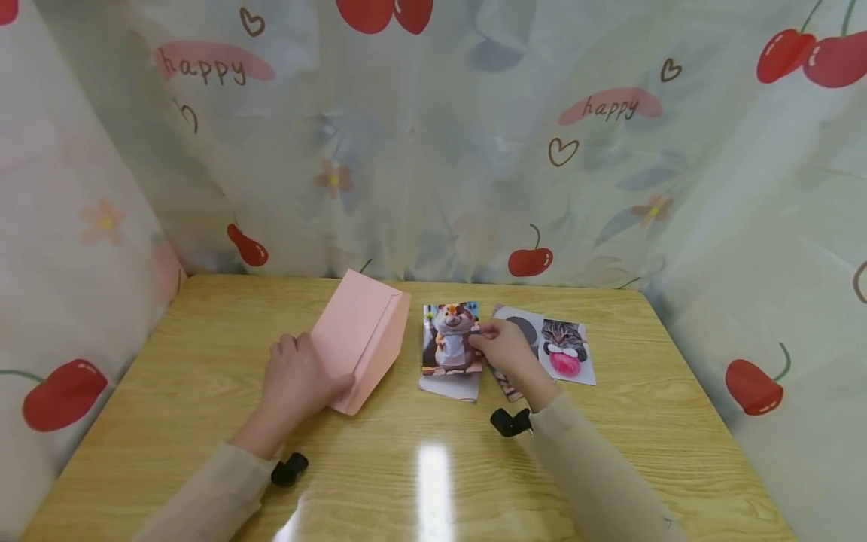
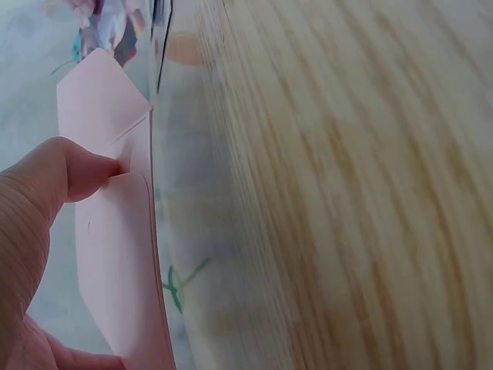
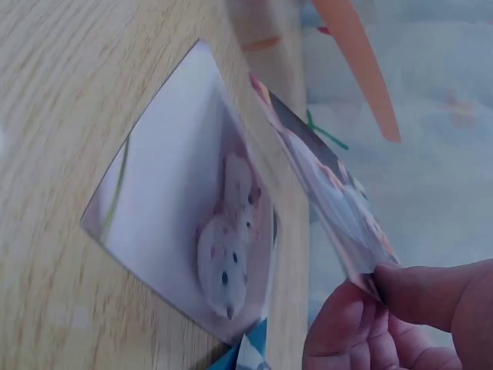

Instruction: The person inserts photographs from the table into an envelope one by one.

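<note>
A pink envelope (image 1: 348, 316) stands tilted above the table, held in my left hand (image 1: 296, 376). In the left wrist view, the thumb (image 2: 77, 171) presses at the edge of the envelope's fold, with other fingers behind. My right hand (image 1: 508, 352) pinches the edge of a photo card (image 1: 450, 342) showing a hamster in an apron. The right wrist view has this card raised off the table, seen nearly edge-on. Beneath it lies another card (image 3: 169, 200) picturing small white spotted animals.
Right of the right hand lie a cat photo card (image 1: 567, 354) with a pink ball and a grey-and-white card (image 1: 520, 327), partly overlapping. A cherry-patterned curtain (image 1: 406, 188) rises behind the wooden table (image 1: 379, 467). Black camera mounts (image 1: 290, 470) sit by the wrists.
</note>
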### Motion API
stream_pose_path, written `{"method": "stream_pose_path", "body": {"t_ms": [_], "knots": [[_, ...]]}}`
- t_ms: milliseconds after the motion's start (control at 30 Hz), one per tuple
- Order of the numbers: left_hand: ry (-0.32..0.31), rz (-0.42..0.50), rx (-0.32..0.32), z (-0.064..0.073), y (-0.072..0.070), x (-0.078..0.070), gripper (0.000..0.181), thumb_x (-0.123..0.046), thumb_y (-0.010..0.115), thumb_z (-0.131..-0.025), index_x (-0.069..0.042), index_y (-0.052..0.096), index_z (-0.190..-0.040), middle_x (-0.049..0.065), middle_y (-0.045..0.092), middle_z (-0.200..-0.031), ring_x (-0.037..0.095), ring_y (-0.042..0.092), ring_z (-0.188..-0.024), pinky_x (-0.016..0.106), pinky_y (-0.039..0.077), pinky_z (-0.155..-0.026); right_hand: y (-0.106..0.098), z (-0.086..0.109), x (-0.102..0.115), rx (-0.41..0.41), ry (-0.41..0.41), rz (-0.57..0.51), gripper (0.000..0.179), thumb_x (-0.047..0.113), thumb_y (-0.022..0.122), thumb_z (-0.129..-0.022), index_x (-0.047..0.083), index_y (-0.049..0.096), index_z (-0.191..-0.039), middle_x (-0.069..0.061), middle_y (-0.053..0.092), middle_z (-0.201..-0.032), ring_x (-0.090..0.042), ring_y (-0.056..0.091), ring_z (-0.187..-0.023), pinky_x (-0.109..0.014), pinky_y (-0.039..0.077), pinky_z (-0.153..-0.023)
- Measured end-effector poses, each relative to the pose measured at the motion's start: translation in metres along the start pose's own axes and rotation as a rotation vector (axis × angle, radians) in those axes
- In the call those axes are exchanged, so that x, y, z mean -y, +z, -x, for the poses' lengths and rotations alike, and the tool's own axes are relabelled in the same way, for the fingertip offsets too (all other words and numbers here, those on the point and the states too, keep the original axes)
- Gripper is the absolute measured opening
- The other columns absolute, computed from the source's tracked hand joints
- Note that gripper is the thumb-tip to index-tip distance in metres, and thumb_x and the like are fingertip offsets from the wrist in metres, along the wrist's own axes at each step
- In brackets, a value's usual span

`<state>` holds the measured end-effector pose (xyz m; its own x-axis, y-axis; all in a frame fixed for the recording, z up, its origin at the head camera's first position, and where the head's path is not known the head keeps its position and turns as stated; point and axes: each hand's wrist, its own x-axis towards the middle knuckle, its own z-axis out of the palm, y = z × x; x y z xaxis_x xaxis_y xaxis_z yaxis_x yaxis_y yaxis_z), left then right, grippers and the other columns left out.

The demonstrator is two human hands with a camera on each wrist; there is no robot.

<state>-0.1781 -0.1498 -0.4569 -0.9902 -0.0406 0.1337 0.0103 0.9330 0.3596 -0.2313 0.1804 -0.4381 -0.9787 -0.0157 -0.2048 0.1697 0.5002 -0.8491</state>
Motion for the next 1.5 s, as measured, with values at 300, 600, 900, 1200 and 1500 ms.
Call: {"method": "stream_pose_path", "body": {"t_ms": [300,600,900,1200,1500], "knots": [[0.027,-0.014,-0.034,0.001,0.007,-0.010,0.085,-0.058,0.075,-0.063,0.013,0.048,-0.102,0.023,0.046,-0.093,0.037,0.041,-0.089,0.045,0.038,-0.073,-0.013,0.006,-0.002,-0.109,-0.012,-0.181,0.032,0.023,0.062,-0.096,0.004,0.054,-0.120,-0.012,0.062,-0.102,-0.023,0.062,-0.079,-0.049,0.050,-0.081],[0.034,-0.064,-0.034,0.003,0.010,-0.023,0.097,-0.064,0.076,-0.063,0.015,0.046,-0.111,0.026,0.045,-0.100,0.039,0.042,-0.093,0.047,0.042,-0.075,0.010,0.019,0.023,-0.279,-0.161,-0.344,0.026,0.018,0.065,-0.094,0.001,0.057,-0.112,-0.012,0.062,-0.094,-0.021,0.062,-0.078,-0.031,0.052,-0.068],[-0.017,-0.084,-0.027,0.005,0.010,-0.031,0.104,-0.067,0.076,-0.062,0.014,0.043,-0.118,0.026,0.043,-0.103,0.039,0.041,-0.095,0.048,0.043,-0.077,0.046,0.015,0.024,-0.385,-0.239,-0.237,0.017,0.012,0.066,-0.087,0.001,0.061,-0.100,-0.010,0.062,-0.086,-0.020,0.061,-0.074,-0.029,0.051,-0.063],[-0.010,-0.076,-0.033,0.005,0.012,-0.031,0.106,-0.072,0.072,-0.064,0.016,0.044,-0.116,0.028,0.044,-0.102,0.039,0.042,-0.093,0.047,0.045,-0.071,0.062,0.019,0.028,-0.213,-0.140,-0.285,0.020,0.011,0.070,-0.084,0.000,0.057,-0.094,-0.011,0.062,-0.081,-0.019,0.064,-0.063,-0.032,0.053,-0.056],[0.013,-0.070,-0.058,0.005,0.012,-0.031,0.102,-0.071,0.072,-0.066,0.017,0.046,-0.111,0.027,0.044,-0.098,0.038,0.043,-0.090,0.046,0.044,-0.068,0.064,0.020,0.032,-0.089,-0.109,-0.361,0.023,0.012,0.075,-0.083,-0.001,0.060,-0.096,-0.012,0.064,-0.081,-0.021,0.066,-0.063,-0.034,0.055,-0.059]]}}
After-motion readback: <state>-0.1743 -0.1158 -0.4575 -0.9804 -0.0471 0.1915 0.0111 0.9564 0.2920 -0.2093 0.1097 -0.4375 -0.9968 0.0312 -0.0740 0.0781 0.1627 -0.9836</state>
